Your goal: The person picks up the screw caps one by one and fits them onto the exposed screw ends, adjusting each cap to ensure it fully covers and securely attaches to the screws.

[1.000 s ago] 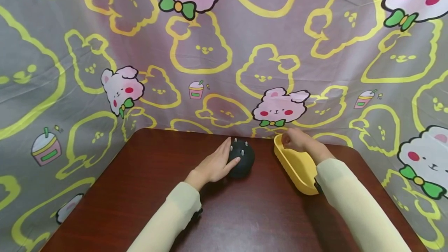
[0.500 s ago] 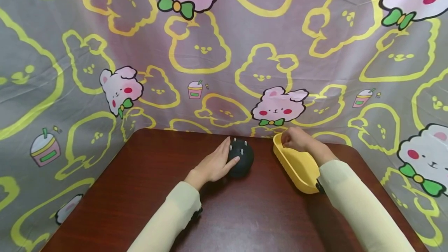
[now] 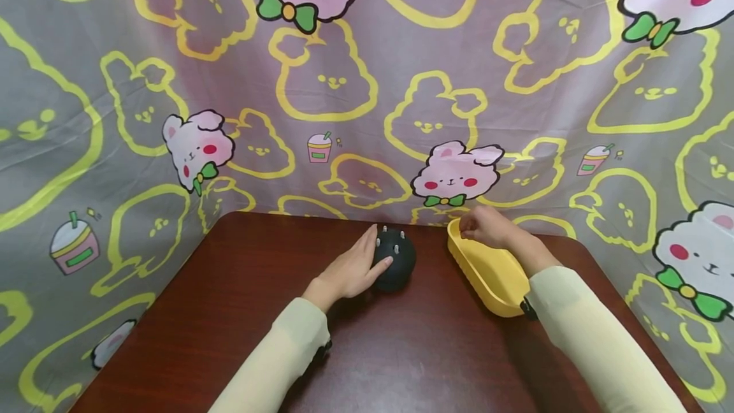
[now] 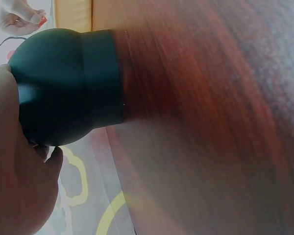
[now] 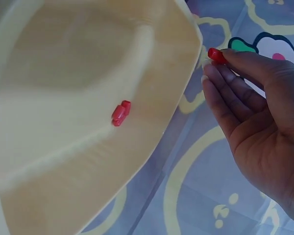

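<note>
A black, round-bodied object (image 3: pixel 398 273) with several small silvery pegs on its top stands on the table. My left hand (image 3: pixel 350 269) rests against its left side, fingers straight and thumb laid across the front. The left wrist view shows the black body (image 4: pixel 59 88) with a short cylindrical base. Over the far end of a yellow tray (image 3: pixel 487 295), my right hand (image 3: pixel 487 228) pinches a small red cylinder (image 5: pixel 216 55) between thumb and finger. Small red pieces (image 5: pixel 121 113) lie inside the tray, touching each other.
The dark reddish-brown wooden table (image 3: pixel 246 273) has its far edge close to a hanging cloth (image 3: pixel 344 81) with cartoon animals. The tray stands to the right of the black object, with a gap of bare tabletop between them.
The right forearm has shifted slightly to the right, while the right hand stays over the tray's far end. The left hand and the black object stay in place.
</note>
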